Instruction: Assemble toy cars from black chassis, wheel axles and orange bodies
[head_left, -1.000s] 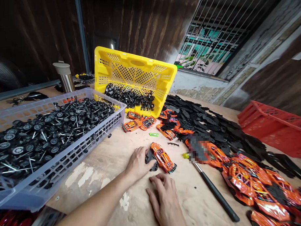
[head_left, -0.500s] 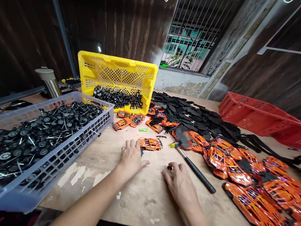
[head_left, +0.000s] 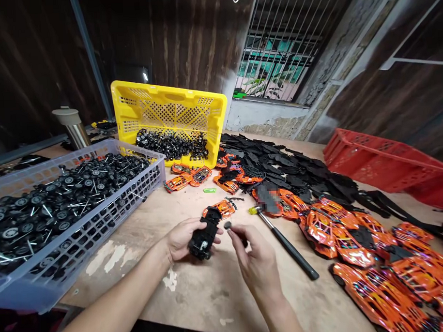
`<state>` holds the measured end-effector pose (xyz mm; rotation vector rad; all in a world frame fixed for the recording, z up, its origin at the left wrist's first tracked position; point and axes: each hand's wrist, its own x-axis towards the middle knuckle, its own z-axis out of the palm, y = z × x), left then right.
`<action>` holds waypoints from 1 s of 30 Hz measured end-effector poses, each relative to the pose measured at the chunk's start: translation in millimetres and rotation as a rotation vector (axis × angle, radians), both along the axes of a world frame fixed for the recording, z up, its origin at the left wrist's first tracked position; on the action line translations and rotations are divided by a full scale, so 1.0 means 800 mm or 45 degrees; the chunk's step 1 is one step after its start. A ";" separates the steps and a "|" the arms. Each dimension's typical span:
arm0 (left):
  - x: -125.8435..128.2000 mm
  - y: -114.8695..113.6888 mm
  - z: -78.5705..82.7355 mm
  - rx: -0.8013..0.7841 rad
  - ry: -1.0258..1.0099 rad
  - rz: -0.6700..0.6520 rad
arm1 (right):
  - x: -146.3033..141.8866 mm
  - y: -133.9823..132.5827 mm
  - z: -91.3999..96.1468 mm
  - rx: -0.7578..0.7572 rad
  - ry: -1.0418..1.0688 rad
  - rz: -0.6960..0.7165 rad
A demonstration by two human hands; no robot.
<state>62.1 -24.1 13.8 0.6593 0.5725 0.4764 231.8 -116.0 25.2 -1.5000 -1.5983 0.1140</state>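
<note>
My left hand (head_left: 180,239) is closed around a black toy car chassis (head_left: 205,233), lifted off the table and tilted. In my right hand (head_left: 259,259), thumb and fingers pinch a small black toy wheel (head_left: 228,225) just right of the chassis, apart from it. A second dark round part shows between those fingers; any axle joining them cannot be made out. Behind the chassis lies an orange car body (head_left: 226,207), partly covered by it. A hammer (head_left: 292,249) with a yellow tip and black handle rests to the right of my right hand.
At left stands a translucent crate (head_left: 100,218) of wheels on axles. A yellow crate (head_left: 168,90) with more wheel sets leans behind it. Black flat parts (head_left: 279,159) and orange car bodies (head_left: 349,229) are heaped at right, near a red crate (head_left: 381,165).
My left hand has picked up the black chassis and turned palm up with it. My right hand has risen from the tabletop, now pinching the wheel beside the chassis.
</note>
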 end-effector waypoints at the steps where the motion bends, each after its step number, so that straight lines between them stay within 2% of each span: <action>1: 0.006 -0.005 -0.005 -0.047 -0.063 0.003 | -0.007 0.013 0.003 0.059 -0.057 0.054; 4: 0.020 -0.013 -0.008 -0.163 -0.129 0.068 | -0.020 0.042 0.000 0.132 -0.189 0.106; 6: 0.024 -0.013 -0.005 -0.220 -0.096 0.162 | -0.022 0.049 -0.008 0.124 -0.193 0.101; 10: 0.023 -0.010 -0.008 -0.246 -0.046 0.275 | -0.018 0.041 -0.025 0.044 0.088 0.122; 14: 0.023 -0.011 -0.022 -0.301 -0.020 0.141 | -0.014 0.032 -0.038 -0.123 0.532 0.103; 18: 0.023 -0.010 -0.025 -0.343 -0.113 0.061 | -0.017 0.035 -0.042 -0.118 0.792 0.017; 26: 0.015 0.001 -0.019 -0.259 -0.090 0.029 | -0.022 0.048 -0.032 -0.018 0.929 -0.054; 30: 0.017 0.002 -0.021 -0.132 -0.064 0.063 | -0.023 0.049 -0.033 -0.009 0.878 -0.048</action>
